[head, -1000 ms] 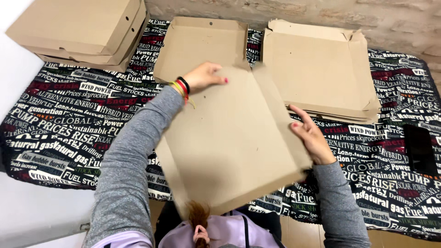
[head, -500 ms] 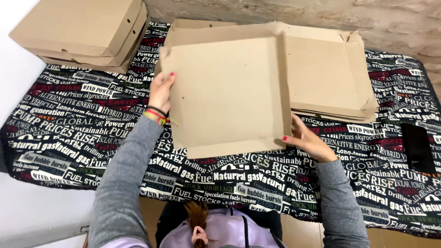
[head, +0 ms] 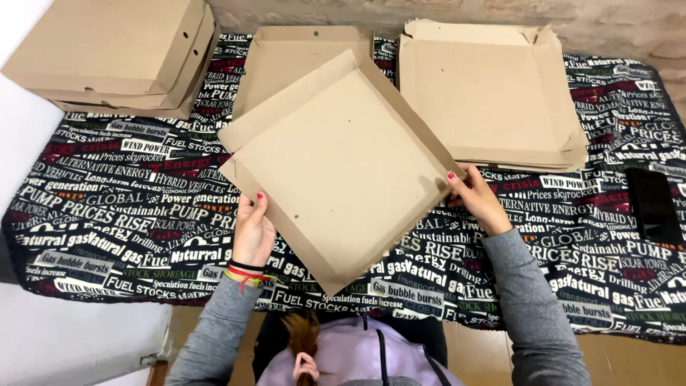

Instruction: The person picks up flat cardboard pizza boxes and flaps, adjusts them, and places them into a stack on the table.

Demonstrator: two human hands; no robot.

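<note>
Both hands grip a flat cardboard box blank (head: 336, 168), left hand (head: 251, 232) and right hand (head: 477, 200), above the print-covered worktop (head: 114, 214). Folded boxes (head: 114, 53) sit far left, a blank stack (head: 486, 93) far right.

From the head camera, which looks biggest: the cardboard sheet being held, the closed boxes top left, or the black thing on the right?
1. Held sheet, though it is nearest the camera.
2. Closed boxes, partly cut off by the picture edge.
3. Black thing, clearly smallest.
</note>
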